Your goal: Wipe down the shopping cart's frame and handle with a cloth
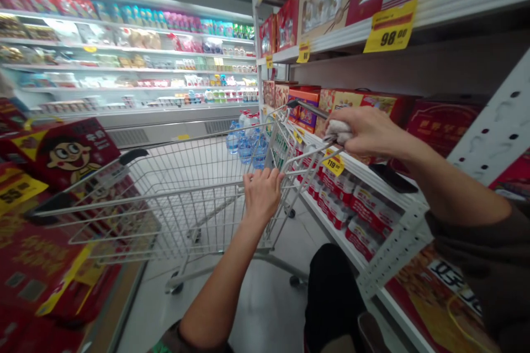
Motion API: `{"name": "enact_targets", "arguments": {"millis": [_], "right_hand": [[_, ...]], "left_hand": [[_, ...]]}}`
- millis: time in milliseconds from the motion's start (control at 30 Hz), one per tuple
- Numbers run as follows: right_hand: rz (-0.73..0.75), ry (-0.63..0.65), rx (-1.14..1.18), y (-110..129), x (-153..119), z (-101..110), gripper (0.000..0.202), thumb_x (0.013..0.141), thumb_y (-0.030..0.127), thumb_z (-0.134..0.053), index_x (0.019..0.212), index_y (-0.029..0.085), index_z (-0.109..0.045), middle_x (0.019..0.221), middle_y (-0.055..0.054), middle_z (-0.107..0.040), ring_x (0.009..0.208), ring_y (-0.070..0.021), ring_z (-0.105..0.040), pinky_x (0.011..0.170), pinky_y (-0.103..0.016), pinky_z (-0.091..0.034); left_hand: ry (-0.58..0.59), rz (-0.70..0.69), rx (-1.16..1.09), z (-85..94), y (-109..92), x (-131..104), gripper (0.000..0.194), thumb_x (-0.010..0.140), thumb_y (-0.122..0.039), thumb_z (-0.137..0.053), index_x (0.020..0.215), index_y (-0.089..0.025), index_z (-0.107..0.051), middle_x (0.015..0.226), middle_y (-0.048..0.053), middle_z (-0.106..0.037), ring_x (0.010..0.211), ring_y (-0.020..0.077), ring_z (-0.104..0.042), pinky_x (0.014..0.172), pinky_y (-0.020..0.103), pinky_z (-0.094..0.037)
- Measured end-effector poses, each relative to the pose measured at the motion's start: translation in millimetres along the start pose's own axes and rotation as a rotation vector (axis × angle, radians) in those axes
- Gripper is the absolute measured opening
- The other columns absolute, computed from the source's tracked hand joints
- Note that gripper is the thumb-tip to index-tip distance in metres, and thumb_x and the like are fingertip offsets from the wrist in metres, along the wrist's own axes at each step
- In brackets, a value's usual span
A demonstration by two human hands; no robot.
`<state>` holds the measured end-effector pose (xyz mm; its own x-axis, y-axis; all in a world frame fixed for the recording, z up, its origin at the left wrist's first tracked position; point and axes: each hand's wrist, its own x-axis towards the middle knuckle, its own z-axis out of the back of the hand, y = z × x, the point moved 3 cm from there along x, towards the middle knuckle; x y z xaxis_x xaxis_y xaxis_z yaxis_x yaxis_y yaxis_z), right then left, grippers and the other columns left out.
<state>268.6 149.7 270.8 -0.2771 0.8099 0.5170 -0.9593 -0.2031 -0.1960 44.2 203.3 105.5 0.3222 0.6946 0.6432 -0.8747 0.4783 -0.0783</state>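
A metal shopping cart (pixel 199 190) stands across the aisle in front of me, its basket holding nothing I can see. My left hand (pixel 263 193) is closed over the near top rail of the basket, knuckles up. Over at the handle end, my right hand (pixel 370 129) grips a crumpled whitish cloth (pixel 340 131) and presses it against the cart's frame beside the handlebar (pixel 310 108). The right fingertips are partly hidden behind the cloth.
Shelving (pixel 430 0) with boxed goods and yellow price tags runs close on my right. Stacked red gift boxes (pixel 66 149) flank the left. Water bottle packs (pixel 250 143) stand on the floor beyond the cart, before a chilled display case (pixel 124 113).
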Motion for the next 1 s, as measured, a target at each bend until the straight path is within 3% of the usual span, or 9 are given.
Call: {"name": "enact_targets", "arguments": {"millis": [133, 200, 233, 367, 433, 567, 800, 900, 1000], "right_hand": [[0.029, -0.112, 0.106, -7, 32, 22, 0.047, 0.085, 0.014, -0.061, 0.132, 0.013, -0.055, 0.123, -0.012, -0.066, 0.104, -0.0217, -0.061, 0.085, -0.032, -0.044], [0.085, -0.121, 0.139, -4, 49, 17, 0.056, 0.088, 0.014, -0.061, 0.142, 0.011, -0.046, 0.137, -0.015, -0.058, 0.118, -0.0232, -0.057, 0.094, -0.034, -0.045], [0.126, -0.056, 0.158, -1, 56, 10, 0.057, 0.088, 0.014, -0.062, 0.142, 0.014, -0.047, 0.139, -0.014, -0.058, 0.120, -0.0229, -0.056, 0.096, -0.035, -0.046], [0.315, 0.450, 0.256, 9, 64, -29, 0.035, 0.086, 0.012, -0.064, 0.117, 0.027, -0.065, 0.116, -0.002, -0.070, 0.101, -0.0176, -0.062, 0.090, -0.032, -0.049], [0.349, 0.565, 0.283, 10, 66, -40, 0.030, 0.085, 0.011, -0.063, 0.108, 0.029, -0.068, 0.106, 0.001, -0.072, 0.094, -0.0163, -0.063, 0.086, -0.031, -0.049], [0.332, 0.541, 0.286, 11, 89, -54, 0.031, 0.078, 0.008, -0.067, 0.100, 0.029, -0.072, 0.094, 0.005, -0.074, 0.086, -0.0157, -0.064, 0.079, -0.030, -0.050], [0.217, 0.524, 0.131, 12, 152, -100, 0.029, 0.077, -0.001, -0.067, 0.093, 0.024, -0.072, 0.081, 0.006, -0.068, 0.079, -0.0135, -0.059, 0.079, -0.030, -0.049], [0.245, 0.574, 0.214, 13, 147, -96, 0.029, 0.081, -0.001, -0.066, 0.099, 0.021, -0.073, 0.085, 0.007, -0.068, 0.083, -0.0118, -0.060, 0.083, -0.029, -0.050], [0.382, 0.716, 0.287, 17, 123, -70, 0.027, 0.079, 0.003, -0.073, 0.102, 0.017, -0.074, 0.088, 0.008, -0.068, 0.088, -0.0110, -0.063, 0.087, -0.029, -0.052]], "left_hand": [[-0.075, -0.026, 0.019, 2.2, -6, -9, 0.041, 0.111, -0.042, -0.034, 0.092, -0.023, -0.065, 0.090, 0.007, -0.071, 0.091, 0.0265, -0.059, 0.085, 0.043, -0.030], [-0.113, -0.047, 0.021, 5.0, -9, -12, 0.042, 0.111, -0.043, -0.033, 0.090, -0.023, -0.065, 0.086, 0.007, -0.070, 0.088, 0.0261, -0.058, 0.083, 0.042, -0.029], [-0.131, -0.058, 0.014, 6.8, -11, -13, 0.043, 0.111, -0.043, -0.033, 0.089, -0.023, -0.064, 0.084, 0.007, -0.069, 0.086, 0.0259, -0.057, 0.082, 0.042, -0.029], [-0.193, -0.076, -0.048, 13.1, -16, -20, 0.042, 0.110, -0.044, -0.038, 0.083, -0.023, -0.063, 0.078, 0.006, -0.065, 0.080, 0.0251, -0.052, 0.079, 0.041, -0.028], [-0.214, -0.085, -0.047, 14.7, -16, -25, 0.039, 0.109, -0.043, -0.041, 0.083, -0.023, -0.061, 0.076, 0.005, -0.063, 0.079, 0.0246, -0.051, 0.080, 0.041, -0.028], [-0.246, -0.101, -0.009, 15.9, -17, -33, 0.035, 0.108, -0.042, -0.045, 0.082, -0.023, -0.059, 0.076, 0.003, -0.061, 0.078, 0.0239, -0.050, 0.081, 0.042, -0.029], [-0.256, -0.081, -0.019, 14.7, -17, -32, 0.034, 0.108, -0.042, -0.045, 0.084, -0.024, -0.060, 0.076, 0.004, -0.059, 0.078, 0.0247, -0.047, 0.082, 0.043, -0.028], [-0.268, -0.059, -0.053, 14.3, -16, -31, 0.035, 0.108, -0.044, -0.045, 0.083, -0.024, -0.059, 0.077, 0.004, -0.059, 0.078, 0.0243, -0.047, 0.082, 0.043, -0.028], [-0.246, -0.056, 0.014, 15.3, -16, -31, 0.037, 0.109, -0.045, -0.042, 0.085, -0.023, -0.060, 0.077, 0.004, -0.060, 0.079, 0.0245, -0.048, 0.084, 0.043, -0.029]]}}
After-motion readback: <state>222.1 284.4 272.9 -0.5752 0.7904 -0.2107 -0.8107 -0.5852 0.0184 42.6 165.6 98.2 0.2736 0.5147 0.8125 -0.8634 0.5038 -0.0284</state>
